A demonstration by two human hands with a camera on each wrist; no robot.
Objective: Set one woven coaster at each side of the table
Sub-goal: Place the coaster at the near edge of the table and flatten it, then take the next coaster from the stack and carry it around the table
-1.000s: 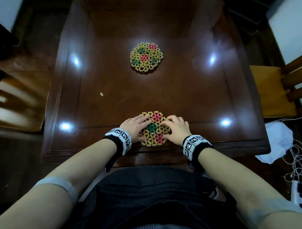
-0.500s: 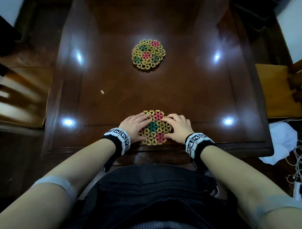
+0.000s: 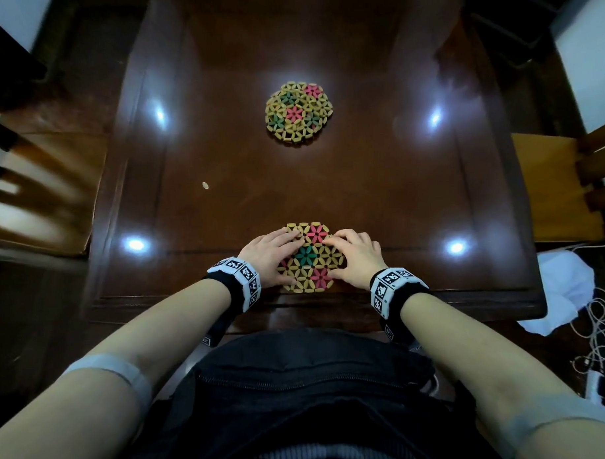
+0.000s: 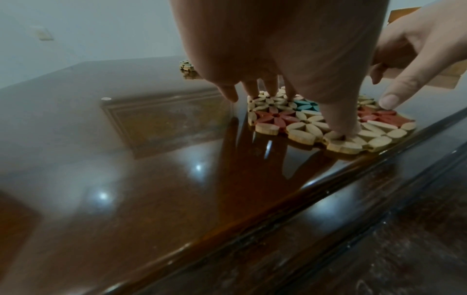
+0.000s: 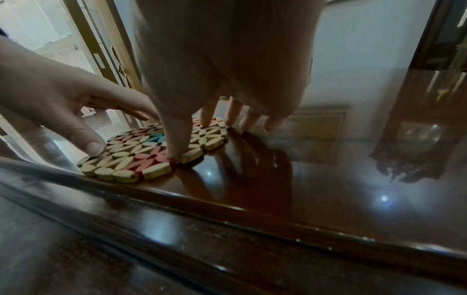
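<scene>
Near coaster: lying flat, round woven coaster of yellow, pink and green petal beads (image 3: 309,258), just inside the near edge of the glossy dark wooden table (image 3: 378,192).
Left hand (image 3: 269,259): resting fingers nearly straight on the coaster's left half, thumb pressing a rim bead; gripping nothing.
Right hand (image 3: 355,258): pressing thumb and forefinger down on the right half, remaining fingertips reaching past the rim; curling round nothing.
Far coaster: sitting well apart, matching round woven coaster (image 3: 298,113) toward the far side.
Doing it well: probably squaring and centring; pressing lightly, sliding evenly with both hands, keeping clear of the raised edge, lifting straight off.
</scene>
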